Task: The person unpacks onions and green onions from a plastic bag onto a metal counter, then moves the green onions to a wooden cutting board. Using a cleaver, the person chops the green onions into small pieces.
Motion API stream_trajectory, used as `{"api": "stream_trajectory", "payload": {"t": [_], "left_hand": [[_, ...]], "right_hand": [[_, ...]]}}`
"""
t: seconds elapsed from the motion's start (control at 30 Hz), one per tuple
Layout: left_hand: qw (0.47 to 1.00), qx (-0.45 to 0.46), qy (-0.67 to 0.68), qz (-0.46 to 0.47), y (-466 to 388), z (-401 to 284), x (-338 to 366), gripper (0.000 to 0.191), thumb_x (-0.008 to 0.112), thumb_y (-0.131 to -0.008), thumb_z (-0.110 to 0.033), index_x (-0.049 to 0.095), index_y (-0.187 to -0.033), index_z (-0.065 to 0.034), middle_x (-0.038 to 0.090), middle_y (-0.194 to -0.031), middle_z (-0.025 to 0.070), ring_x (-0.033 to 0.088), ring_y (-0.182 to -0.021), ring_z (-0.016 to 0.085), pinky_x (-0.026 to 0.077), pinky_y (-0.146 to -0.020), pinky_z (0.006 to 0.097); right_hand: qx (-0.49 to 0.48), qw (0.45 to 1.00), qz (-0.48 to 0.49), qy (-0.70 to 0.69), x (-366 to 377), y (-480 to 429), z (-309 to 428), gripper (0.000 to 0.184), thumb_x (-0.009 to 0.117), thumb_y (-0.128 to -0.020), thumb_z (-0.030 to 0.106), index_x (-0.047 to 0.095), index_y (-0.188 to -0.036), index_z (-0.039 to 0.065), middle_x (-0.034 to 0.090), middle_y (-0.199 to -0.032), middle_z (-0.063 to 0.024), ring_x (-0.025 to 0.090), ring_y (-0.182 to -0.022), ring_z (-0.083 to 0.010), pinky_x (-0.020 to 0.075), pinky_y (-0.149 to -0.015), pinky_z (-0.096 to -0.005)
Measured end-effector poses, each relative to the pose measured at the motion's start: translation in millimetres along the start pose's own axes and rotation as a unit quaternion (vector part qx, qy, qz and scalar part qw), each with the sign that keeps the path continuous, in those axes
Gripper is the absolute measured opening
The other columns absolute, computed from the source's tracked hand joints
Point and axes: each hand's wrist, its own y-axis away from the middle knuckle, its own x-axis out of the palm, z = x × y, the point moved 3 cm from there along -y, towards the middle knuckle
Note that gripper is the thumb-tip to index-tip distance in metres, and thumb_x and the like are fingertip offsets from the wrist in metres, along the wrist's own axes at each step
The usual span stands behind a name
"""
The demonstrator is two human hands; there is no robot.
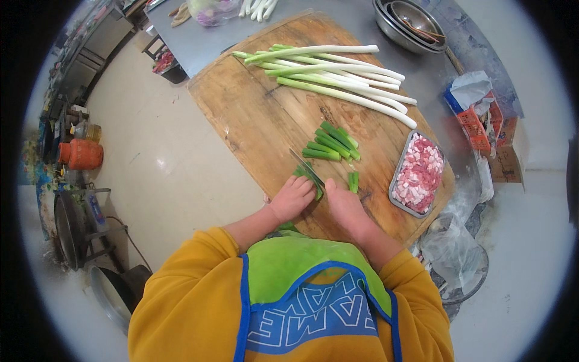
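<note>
My left hand (295, 197) presses on a piece of green scallion leaf (320, 190) near the front edge of a wooden cutting board (253, 117). A knife is gripped in my right hand (342, 203), its blade (307, 167) angled across the leaf by my left fingertips. The knife's handle is hidden in my fist. Just beyond the blade lies a bunch of cut green scallion lengths (334, 142). One short cut piece (353, 182) rests by my right hand. Several long scallions (334, 81) are spread across the far part of the board.
A grey tray of diced meat (417, 174) sits on the board's right side. Nested metal bowls (409, 27) stand on the metal table (203, 43) behind, near an orange plastic basket (479, 122). At left, an orange gas cylinder (83, 154) stands on the floor.
</note>
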Motion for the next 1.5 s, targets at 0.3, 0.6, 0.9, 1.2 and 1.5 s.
{"api": "stream_trajectory", "payload": {"t": [0.3,0.6,0.9,1.2,1.5], "left_hand": [[0.999,0.005,0.038,-0.023,4.0,13.6,8.9,0.033,0.055,-0.076,-0.013,0.058,-0.108,-0.0033,0.058,-0.110,0.0120,0.055,-0.106,0.031,0.047,-0.088,0.0400],[0.997,0.032,0.045,-0.047,3.4,15.9,10.3,0.029,0.056,-0.076,-0.013,0.059,-0.103,-0.0034,0.058,-0.108,0.0125,0.055,-0.104,0.031,0.047,-0.087,0.0388],[0.996,0.016,0.068,-0.062,7.2,18.9,12.0,0.029,0.058,-0.074,-0.011,0.059,-0.102,-0.0038,0.057,-0.106,0.0124,0.056,-0.101,0.031,0.048,-0.086,0.0391],[0.996,0.024,0.055,-0.064,5.0,19.1,9.2,0.027,0.057,-0.074,-0.010,0.058,-0.100,-0.0034,0.057,-0.104,0.0123,0.056,-0.101,0.031,0.048,-0.086,0.0377],[0.996,0.016,0.073,-0.045,10.4,16.1,6.1,0.026,0.058,-0.074,-0.010,0.059,-0.099,-0.0043,0.056,-0.102,0.0127,0.055,-0.098,0.032,0.048,-0.084,0.0390]], "right_hand": [[0.041,0.997,0.065,-0.016,-20.8,14.9,3.9,0.014,0.044,-0.087,0.003,0.042,-0.100,0.002,0.062,-0.095,-0.0241,0.064,-0.082,-0.0421,0.0512,-0.070,-0.0506],[0.010,0.999,0.040,-0.027,-8.1,1.7,10.8,0.015,0.043,-0.087,0.002,0.040,-0.101,0.002,0.062,-0.092,-0.0247,0.064,-0.081,-0.0425,0.0508,-0.068,-0.0509],[0.030,0.994,0.096,-0.034,-25.3,20.9,4.7,0.016,0.045,-0.086,0.001,0.041,-0.101,0.001,0.063,-0.086,-0.0259,0.063,-0.081,-0.0431,0.0492,-0.068,-0.0525],[0.017,0.996,0.040,-0.075,-0.6,-9.9,6.4,0.016,0.048,-0.085,0.002,0.042,-0.100,0.000,0.063,-0.083,-0.0253,0.063,-0.077,-0.0440,0.0479,-0.065,-0.0540],[0.021,0.991,-0.028,-0.133,5.5,-7.6,-8.2,0.019,0.051,-0.092,0.014,0.040,-0.099,0.000,0.061,-0.070,-0.0266,0.061,-0.069,-0.0459,0.0467,-0.061,-0.0550]]}}
